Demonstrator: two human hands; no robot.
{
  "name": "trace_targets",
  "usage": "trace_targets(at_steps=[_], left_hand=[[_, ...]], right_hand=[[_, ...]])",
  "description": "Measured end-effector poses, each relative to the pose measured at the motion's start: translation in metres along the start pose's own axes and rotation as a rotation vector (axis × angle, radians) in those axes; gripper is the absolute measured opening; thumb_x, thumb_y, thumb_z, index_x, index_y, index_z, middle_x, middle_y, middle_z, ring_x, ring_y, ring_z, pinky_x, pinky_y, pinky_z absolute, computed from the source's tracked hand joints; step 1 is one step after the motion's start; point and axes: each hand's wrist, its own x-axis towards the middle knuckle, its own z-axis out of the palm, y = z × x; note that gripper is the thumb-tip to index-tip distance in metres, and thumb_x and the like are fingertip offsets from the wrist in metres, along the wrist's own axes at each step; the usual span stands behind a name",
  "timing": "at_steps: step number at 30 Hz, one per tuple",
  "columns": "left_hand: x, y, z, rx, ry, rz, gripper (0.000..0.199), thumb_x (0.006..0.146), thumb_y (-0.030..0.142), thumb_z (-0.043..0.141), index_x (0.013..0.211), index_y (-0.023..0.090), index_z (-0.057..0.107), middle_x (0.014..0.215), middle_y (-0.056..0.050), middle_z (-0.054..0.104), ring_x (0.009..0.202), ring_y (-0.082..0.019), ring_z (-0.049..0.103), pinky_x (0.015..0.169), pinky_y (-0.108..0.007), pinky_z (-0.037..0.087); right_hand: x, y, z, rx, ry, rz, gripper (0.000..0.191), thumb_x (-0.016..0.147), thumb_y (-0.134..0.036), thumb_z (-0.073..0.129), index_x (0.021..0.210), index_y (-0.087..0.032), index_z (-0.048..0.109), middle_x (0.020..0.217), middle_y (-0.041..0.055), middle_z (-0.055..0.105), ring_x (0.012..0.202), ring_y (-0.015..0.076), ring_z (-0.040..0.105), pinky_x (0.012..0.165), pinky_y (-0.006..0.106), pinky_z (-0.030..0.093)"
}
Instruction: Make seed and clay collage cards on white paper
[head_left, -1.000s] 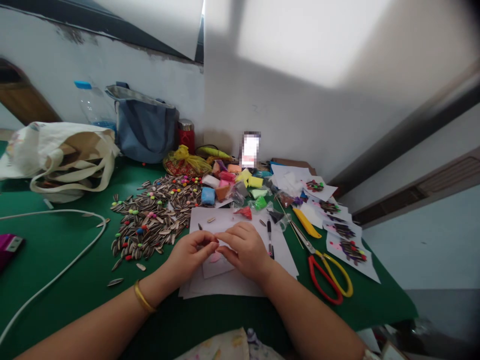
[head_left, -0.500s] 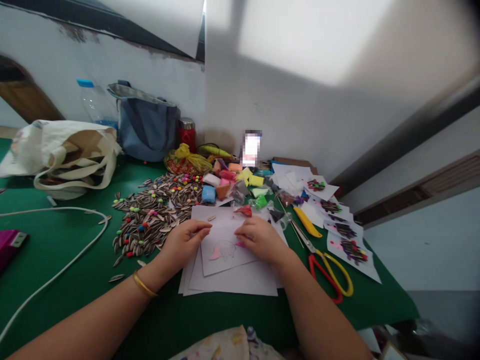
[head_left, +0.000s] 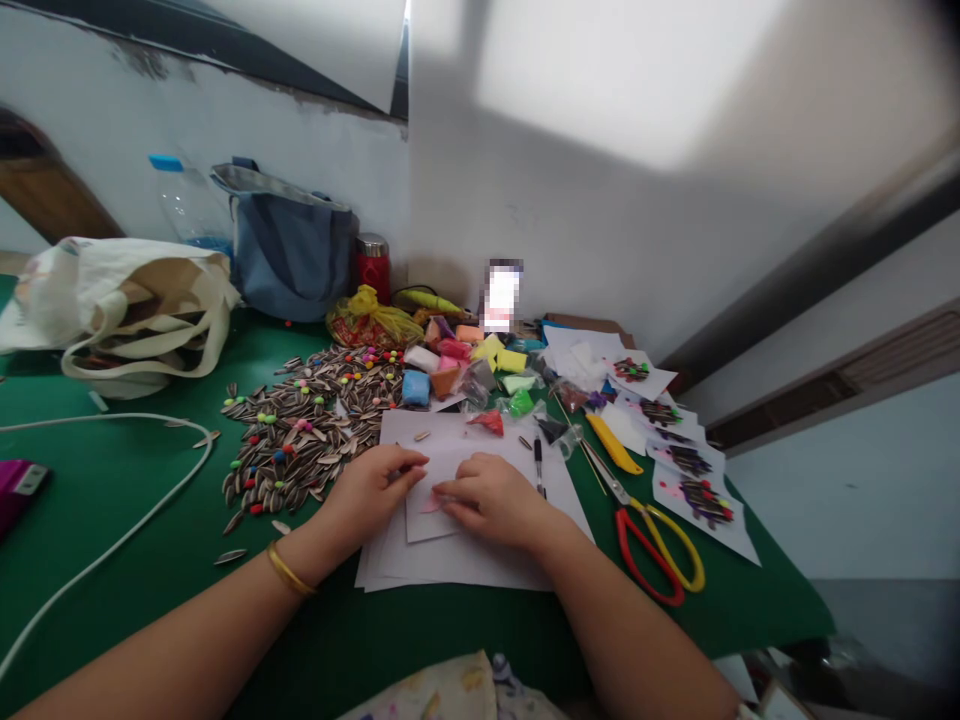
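By the paper's edge [head_left: 390, 565], left hand [head_left: 375, 492] nearly touches right hand [head_left: 496, 503].

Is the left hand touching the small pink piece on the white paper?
Apart: the head view shows a strip of white paper between the left hand and the small pink piece.

A green table [head_left: 165, 555] carries striped seeds [head_left: 315, 425], white papers [head_left: 480, 570], scissors [head_left: 623, 494] and a white cable [head_left: 112, 416].
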Motion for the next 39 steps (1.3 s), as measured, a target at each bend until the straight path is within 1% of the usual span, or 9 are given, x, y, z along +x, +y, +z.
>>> trace_targets(at_steps=[4,7,10,12,15,21,26,30,39], left_hand=[[0.001,0.002,-0.002,0.025,0.006,0.002,0.021,0.083,0.041,0.063,0.086,0.022,0.072,0.086,-0.004,0.072,0.083,-0.022,0.065,0.078,-0.034,0.05],[0.002,0.004,-0.003,0.034,0.015,0.027,0.021,0.084,0.041,0.063,0.083,0.021,0.07,0.087,-0.005,0.071,0.084,-0.022,0.064,0.079,-0.034,0.05],[0.004,0.008,-0.001,0.028,0.018,0.056,0.024,0.089,0.037,0.056,0.099,0.023,0.073,0.098,-0.006,0.073,0.094,-0.023,0.065,0.087,-0.035,0.05],[0.006,0.009,0.0,0.049,0.03,0.03,0.031,0.091,0.037,0.052,0.111,0.023,0.071,0.104,-0.007,0.073,0.097,-0.024,0.066,0.089,-0.036,0.05],[0.009,0.009,0.001,0.095,0.019,-0.015,0.035,0.092,0.041,0.05,0.112,0.021,0.071,0.106,-0.009,0.074,0.098,-0.025,0.067,0.089,-0.038,0.051],[0.016,0.012,-0.006,0.157,-0.003,-0.004,0.029,0.089,0.034,0.052,0.102,0.022,0.074,0.102,-0.008,0.076,0.094,-0.027,0.068,0.088,-0.038,0.051],[0.017,0.018,-0.004,0.29,-0.107,-0.042,0.022,0.087,0.033,0.055,0.097,0.023,0.073,0.097,-0.006,0.075,0.088,-0.026,0.068,0.077,-0.034,0.049],[0.018,0.019,0.0,0.333,-0.135,-0.037,0.02,0.088,0.033,0.055,0.095,0.024,0.07,0.096,-0.005,0.074,0.088,-0.024,0.067,0.075,-0.032,0.047],[0.044,0.02,0.016,0.422,-0.073,0.124,0.013,0.084,0.03,0.063,0.09,0.021,0.071,0.083,-0.006,0.071,0.08,-0.023,0.064,0.069,-0.031,0.044]], right_hand=[[-0.005,0.024,-0.012,-0.036,0.113,0.165,0.024,0.092,-0.027,0.057,0.11,-0.021,0.072,0.09,0.0072,0.069,0.088,0.0214,0.061,0.08,0.034,0.046],[-0.016,0.052,-0.031,-0.272,0.247,0.503,0.021,0.091,-0.028,0.058,0.102,-0.02,0.074,0.1,0.0104,0.069,0.096,0.0251,0.058,0.086,0.039,0.042],[-0.03,0.076,-0.047,-0.499,0.296,0.836,0.031,0.086,-0.038,0.065,0.108,-0.018,0.072,0.117,0.0152,0.063,0.11,0.033,0.051,0.089,0.046,0.036],[-0.037,0.085,-0.051,-0.513,0.216,0.918,0.028,0.085,-0.041,0.065,0.101,-0.019,0.074,0.118,0.0147,0.063,0.11,0.0337,0.05,0.088,0.046,0.034],[-0.038,0.085,-0.053,-0.509,0.216,0.91,0.022,0.088,-0.036,0.059,0.091,-0.021,0.075,0.115,0.0123,0.066,0.108,0.031,0.051,0.088,0.045,0.032],[-0.026,0.061,-0.05,-0.375,0.467,0.728,0.026,0.092,-0.034,0.053,0.105,-0.018,0.069,0.114,0.0127,0.066,0.107,0.029,0.054,0.092,0.041,0.034],[-0.015,0.036,-0.036,0.089,0.22,0.524,0.021,0.095,-0.035,0.049,0.103,-0.022,0.064,0.096,0.0041,0.069,0.086,0.0197,0.06,0.072,0.028,0.04],[-0.01,0.027,-0.031,0.106,-0.032,0.46,0.018,0.094,-0.037,0.053,0.09,-0.021,0.061,0.084,0.002,0.066,0.075,0.0171,0.057,0.061,0.025,0.033],[-0.015,0.032,-0.034,0.037,-0.002,0.517,0.019,0.095,-0.038,0.054,0.094,-0.022,0.062,0.091,0.0037,0.068,0.082,0.0183,0.058,0.066,0.026,0.033]])
